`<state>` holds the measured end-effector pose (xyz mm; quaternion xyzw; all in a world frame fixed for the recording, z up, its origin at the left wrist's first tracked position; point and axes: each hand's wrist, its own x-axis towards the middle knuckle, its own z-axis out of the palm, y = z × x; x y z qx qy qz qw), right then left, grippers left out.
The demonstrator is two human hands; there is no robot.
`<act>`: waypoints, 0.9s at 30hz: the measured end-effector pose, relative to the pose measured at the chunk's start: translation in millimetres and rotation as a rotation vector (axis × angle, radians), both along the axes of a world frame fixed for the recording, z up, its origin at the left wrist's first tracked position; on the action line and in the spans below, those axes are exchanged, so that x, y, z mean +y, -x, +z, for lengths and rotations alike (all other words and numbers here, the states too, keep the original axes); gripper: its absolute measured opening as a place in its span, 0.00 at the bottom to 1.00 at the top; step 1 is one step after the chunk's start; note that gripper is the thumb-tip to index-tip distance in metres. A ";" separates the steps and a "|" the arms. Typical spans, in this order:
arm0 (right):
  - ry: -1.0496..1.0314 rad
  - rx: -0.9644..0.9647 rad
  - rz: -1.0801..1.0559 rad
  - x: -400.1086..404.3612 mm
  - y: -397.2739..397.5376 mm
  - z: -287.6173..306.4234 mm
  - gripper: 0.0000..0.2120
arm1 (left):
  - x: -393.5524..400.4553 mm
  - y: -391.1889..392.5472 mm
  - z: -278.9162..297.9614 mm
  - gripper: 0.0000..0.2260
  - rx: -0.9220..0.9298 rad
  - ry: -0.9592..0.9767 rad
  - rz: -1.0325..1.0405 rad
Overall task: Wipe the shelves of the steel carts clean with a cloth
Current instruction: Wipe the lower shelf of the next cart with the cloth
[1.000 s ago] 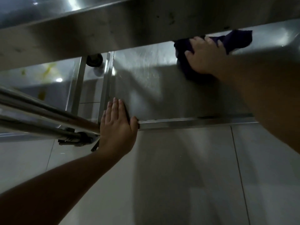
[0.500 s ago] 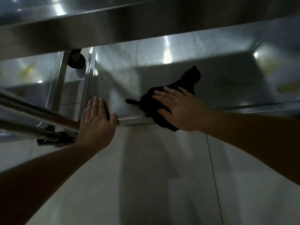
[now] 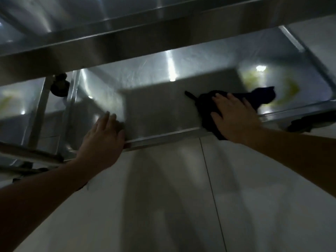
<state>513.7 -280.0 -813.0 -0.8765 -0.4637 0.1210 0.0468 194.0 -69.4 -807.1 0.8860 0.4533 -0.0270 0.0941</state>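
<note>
The low steel shelf (image 3: 160,108) of a cart fills the middle of the view, under an upper shelf (image 3: 127,44). A dark cloth (image 3: 258,99) lies on the shelf near its front rim, right of centre. My right hand (image 3: 234,117) presses flat on the cloth with straight fingers. My left hand (image 3: 103,135) rests flat on the shelf's front left corner, thumb against the rim. Yellowish smears (image 3: 291,90) show on the shelf at the right.
A second steel cart's shelf (image 3: 16,106) and upright posts (image 3: 38,115) stand at the left, with a black caster (image 3: 60,86) between the carts. Another caster (image 3: 307,122) is under the right corner. Pale tiled floor (image 3: 181,197) lies in front.
My right hand slid the cloth from the shelf's back to the front rim, then rightwards along it. My left hand stayed on the front left corner. The view shifted right.
</note>
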 end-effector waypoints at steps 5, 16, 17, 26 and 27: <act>0.012 0.089 0.358 31.8 34.2 -1.7 0.28 | -16.6 -87.0 -1.2 0.27 -0.124 -0.022 -0.072; -0.058 -0.039 0.115 -56.9 -72.7 -2.4 0.31 | -38.5 -121.0 -28.6 0.29 -0.215 0.040 0.090; -0.055 -0.056 0.039 -70.6 -92.6 -1.7 0.30 | -40.4 -120.9 -29.2 0.29 -0.223 0.023 0.084; -0.065 -0.086 -0.142 -50.7 -59.8 -5.9 0.33 | -45.6 -122.0 -32.0 0.31 -0.215 -0.038 0.103; -0.091 -0.075 -0.056 -42.6 -39.9 -7.0 0.33 | -45.1 -121.8 -32.4 0.31 -0.212 -0.040 0.099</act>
